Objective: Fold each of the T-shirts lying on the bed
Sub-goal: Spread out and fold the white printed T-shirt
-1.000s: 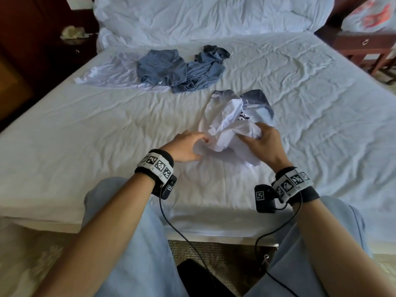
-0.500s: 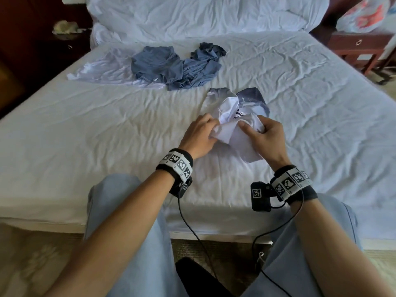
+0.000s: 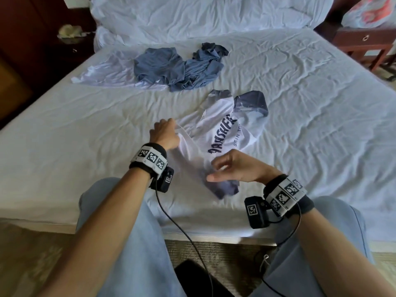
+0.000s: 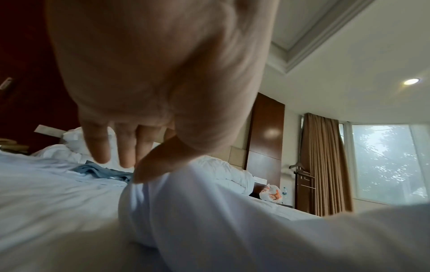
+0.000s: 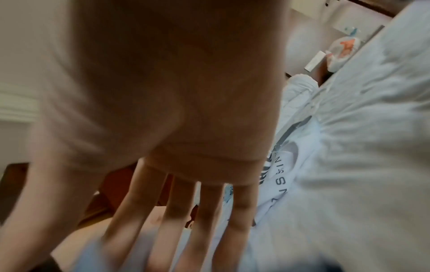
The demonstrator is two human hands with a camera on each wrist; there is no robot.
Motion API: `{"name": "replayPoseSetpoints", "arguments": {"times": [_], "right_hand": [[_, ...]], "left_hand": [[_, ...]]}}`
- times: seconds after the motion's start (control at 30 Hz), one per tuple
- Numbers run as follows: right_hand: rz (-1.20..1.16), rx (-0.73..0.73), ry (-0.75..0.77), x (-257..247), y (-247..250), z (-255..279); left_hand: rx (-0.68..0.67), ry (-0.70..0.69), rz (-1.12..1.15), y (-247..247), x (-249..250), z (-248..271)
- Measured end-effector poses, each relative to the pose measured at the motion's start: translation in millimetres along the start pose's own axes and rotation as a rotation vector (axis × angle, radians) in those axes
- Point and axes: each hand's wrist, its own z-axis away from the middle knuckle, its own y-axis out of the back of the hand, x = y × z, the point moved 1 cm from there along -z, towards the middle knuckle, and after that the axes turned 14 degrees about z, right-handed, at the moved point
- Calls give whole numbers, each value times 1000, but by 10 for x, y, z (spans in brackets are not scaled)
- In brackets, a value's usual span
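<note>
Left hand (image 3: 165,133): thumb pinches white shirt (image 3: 225,133) edge. Right hand (image 3: 233,168): fingers straight, spread, over shirt's dark sleeve, holds nothing. Shirt: part spread, near bed (image 3: 85,129) front edge. Blue shirts (image 3: 177,67), pale shirt (image 3: 107,71): crumpled farther back, near pillows (image 3: 203,16).
</note>
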Motion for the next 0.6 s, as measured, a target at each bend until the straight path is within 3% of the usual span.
{"name": "replayPoseSetpoints", "arguments": {"times": [0.07, 0.13, 0.2, 0.27, 0.33, 0.47, 0.6], "right_hand": [[-85, 17, 9, 2, 20, -10], [-61, 214, 4, 153, 119, -38], [116, 442, -29, 394, 213, -64], [297, 551, -144, 583, 261, -64], [402, 539, -208, 681, 248, -56], [521, 428, -145, 641, 124, -90], [618, 374, -149, 668, 44, -202]], "left_hand": [[-33, -138, 31, 5, 30, 58], [-116, -286, 126, 23, 83, 145], [-279, -389, 204, -40, 145, 257], [-438, -421, 192, -181, 181, 359], [-484, -415, 102, -303, 155, 409], [-403, -296, -232, -297, -85, 345], [-452, -192, -280, -151, -316, 287]]}}
